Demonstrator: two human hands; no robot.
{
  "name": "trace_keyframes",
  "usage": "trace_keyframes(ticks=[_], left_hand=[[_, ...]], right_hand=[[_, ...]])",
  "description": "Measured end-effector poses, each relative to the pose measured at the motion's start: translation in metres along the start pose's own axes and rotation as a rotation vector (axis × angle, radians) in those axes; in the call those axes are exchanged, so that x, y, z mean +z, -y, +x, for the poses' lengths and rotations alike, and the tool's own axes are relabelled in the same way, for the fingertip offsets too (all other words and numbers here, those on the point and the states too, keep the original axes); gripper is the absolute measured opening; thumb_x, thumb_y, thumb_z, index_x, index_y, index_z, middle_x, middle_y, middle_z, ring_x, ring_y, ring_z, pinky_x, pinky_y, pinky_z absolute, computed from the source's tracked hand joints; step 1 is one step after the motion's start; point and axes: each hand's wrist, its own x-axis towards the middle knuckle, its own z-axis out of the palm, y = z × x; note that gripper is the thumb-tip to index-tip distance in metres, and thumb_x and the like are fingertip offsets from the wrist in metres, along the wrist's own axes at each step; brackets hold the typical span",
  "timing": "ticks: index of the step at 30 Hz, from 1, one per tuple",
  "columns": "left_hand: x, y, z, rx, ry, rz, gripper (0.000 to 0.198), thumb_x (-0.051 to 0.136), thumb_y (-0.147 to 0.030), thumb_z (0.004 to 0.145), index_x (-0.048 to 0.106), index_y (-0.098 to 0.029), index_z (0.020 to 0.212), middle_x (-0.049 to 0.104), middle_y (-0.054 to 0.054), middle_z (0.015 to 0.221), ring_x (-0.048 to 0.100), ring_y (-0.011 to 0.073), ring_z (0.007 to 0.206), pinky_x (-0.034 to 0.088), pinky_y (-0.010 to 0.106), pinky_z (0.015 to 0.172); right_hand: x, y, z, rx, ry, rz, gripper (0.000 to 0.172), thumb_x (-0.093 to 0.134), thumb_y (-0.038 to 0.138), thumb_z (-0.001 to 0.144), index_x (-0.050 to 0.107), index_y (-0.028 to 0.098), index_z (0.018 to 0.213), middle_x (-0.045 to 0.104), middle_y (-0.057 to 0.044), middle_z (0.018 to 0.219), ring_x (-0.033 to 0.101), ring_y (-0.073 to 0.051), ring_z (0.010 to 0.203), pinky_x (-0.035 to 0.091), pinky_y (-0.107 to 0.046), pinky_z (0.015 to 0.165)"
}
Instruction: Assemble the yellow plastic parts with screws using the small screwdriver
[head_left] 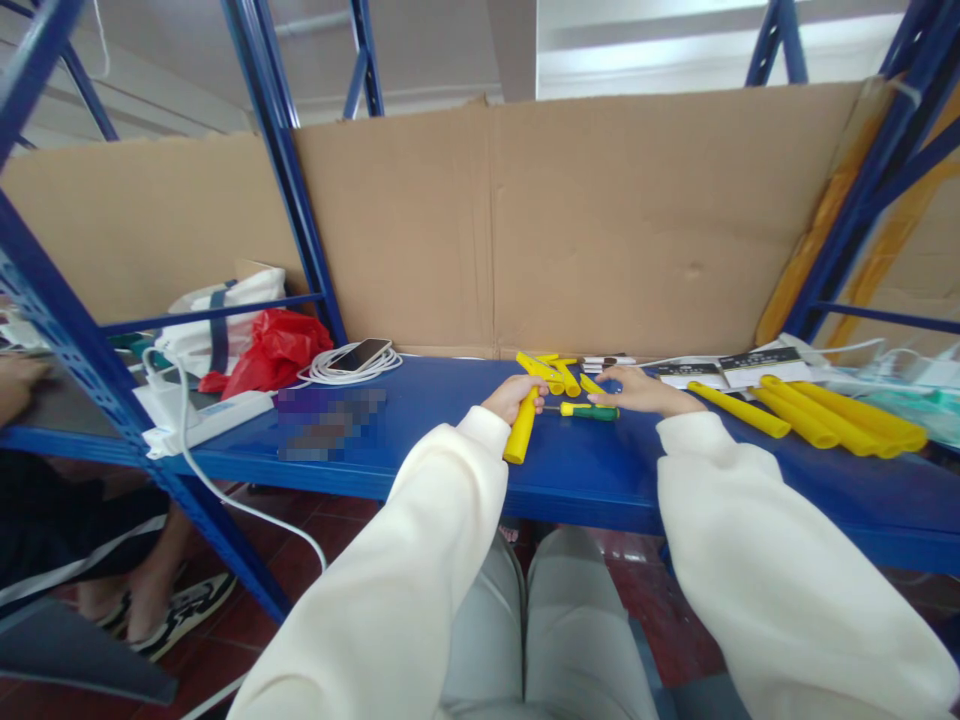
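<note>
My left hand (pixel 511 395) is closed round a yellow tube (pixel 520 432) that points back toward me over the blue shelf (pixel 450 440). My right hand (pixel 637 391) lies on the shelf with its fingers stretched toward a small screwdriver (pixel 590 410) with a yellow and green handle; the fingertips are at its tip. A few short yellow tubes (pixel 556 373) lie just behind both hands. Both arms wear cream sleeves.
Long yellow tubes (pixel 817 415) lie to the right beside papers and cards (pixel 750 366). A phone on a coiled white cable (pixel 358 358), a red bag (pixel 276 348) and a white power strip (pixel 217 415) sit at left. Cardboard lines the back. Another person's hand (pixel 16 385) and legs show at far left.
</note>
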Motion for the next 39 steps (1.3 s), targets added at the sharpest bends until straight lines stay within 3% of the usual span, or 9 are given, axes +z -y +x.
trace_keyframes(ticks=[4, 9, 14, 18, 23, 27, 30, 39], left_hand=[[-0.003, 0.002, 0.004, 0.026, -0.023, -0.04, 0.022, 0.042, 0.001, 0.084, 0.047, -0.017, 0.074, 0.044, -0.006, 0.049, 0.034, 0.0057, 0.035, 0.028, 0.016, 0.036], [-0.006, 0.004, 0.008, 0.039, -0.036, -0.075, 0.02, 0.045, 0.002, 0.08, 0.048, -0.017, 0.074, 0.043, -0.006, 0.05, 0.034, 0.0062, 0.035, 0.029, 0.017, 0.037], [-0.004, 0.005, 0.008, 0.051, -0.06, -0.068, 0.021, 0.044, 0.002, 0.081, 0.049, -0.016, 0.073, 0.043, -0.006, 0.049, 0.034, 0.0057, 0.034, 0.03, 0.017, 0.037], [-0.004, 0.004, 0.008, 0.044, -0.079, -0.087, 0.02, 0.047, 0.001, 0.08, 0.049, -0.017, 0.072, 0.043, -0.006, 0.048, 0.034, 0.0058, 0.034, 0.029, 0.017, 0.036], [-0.005, 0.003, 0.008, 0.01, -0.097, -0.085, 0.023, 0.044, 0.001, 0.084, 0.046, -0.018, 0.071, 0.042, -0.006, 0.047, 0.034, 0.0055, 0.033, 0.028, 0.016, 0.035], [-0.004, 0.002, 0.006, 0.008, -0.118, -0.069, 0.025, 0.042, 0.001, 0.085, 0.045, -0.018, 0.07, 0.042, -0.006, 0.048, 0.034, 0.006, 0.033, 0.029, 0.017, 0.035], [-0.004, 0.002, 0.006, 0.0, -0.131, -0.075, 0.024, 0.042, 0.001, 0.085, 0.045, -0.018, 0.072, 0.042, -0.006, 0.049, 0.034, 0.0063, 0.034, 0.029, 0.017, 0.035], [-0.004, 0.002, 0.006, -0.031, -0.11, -0.043, 0.02, 0.042, -0.001, 0.086, 0.046, -0.018, 0.077, 0.042, -0.006, 0.05, 0.033, 0.0065, 0.034, 0.028, 0.017, 0.036]], right_hand=[[0.001, -0.012, -0.003, -0.024, 0.18, -0.052, 0.057, 0.078, 0.059, 0.06, 0.077, 0.025, 0.105, 0.073, -0.01, 0.116, 0.062, -0.037, 0.116, 0.048, -0.045, 0.1], [0.0, -0.011, -0.004, -0.057, 0.175, 0.014, 0.039, 0.079, 0.047, 0.059, 0.078, 0.025, 0.09, 0.076, -0.007, 0.105, 0.067, -0.034, 0.105, 0.05, -0.043, 0.096], [-0.005, 0.001, -0.006, -0.14, 0.069, 0.398, 0.043, 0.079, 0.052, 0.057, 0.073, 0.021, 0.086, 0.075, -0.005, 0.09, 0.068, -0.026, 0.088, 0.053, -0.04, 0.085], [-0.004, 0.012, -0.005, -0.111, -0.102, 0.715, 0.047, 0.081, 0.055, 0.056, 0.066, 0.021, 0.085, 0.071, -0.005, 0.081, 0.064, -0.02, 0.075, 0.053, -0.035, 0.073], [-0.004, 0.012, 0.001, -0.067, -0.41, 0.789, 0.045, 0.076, 0.06, 0.063, 0.057, 0.023, 0.081, 0.06, 0.001, 0.064, 0.056, -0.015, 0.059, 0.049, -0.03, 0.06], [-0.006, 0.006, 0.006, -0.016, -0.617, 0.793, 0.042, 0.069, 0.06, 0.072, 0.053, 0.025, 0.087, 0.055, 0.003, 0.064, 0.053, -0.015, 0.056, 0.048, -0.031, 0.057], [-0.007, 0.007, 0.006, -0.009, -0.644, 0.801, 0.041, 0.066, 0.061, 0.075, 0.053, 0.025, 0.091, 0.057, 0.001, 0.067, 0.055, -0.017, 0.06, 0.05, -0.033, 0.061], [-0.002, 0.016, 0.003, -0.06, -0.546, 0.777, 0.05, 0.061, 0.071, 0.073, 0.05, 0.026, 0.092, 0.053, 0.002, 0.067, 0.055, -0.017, 0.064, 0.049, -0.032, 0.063]])
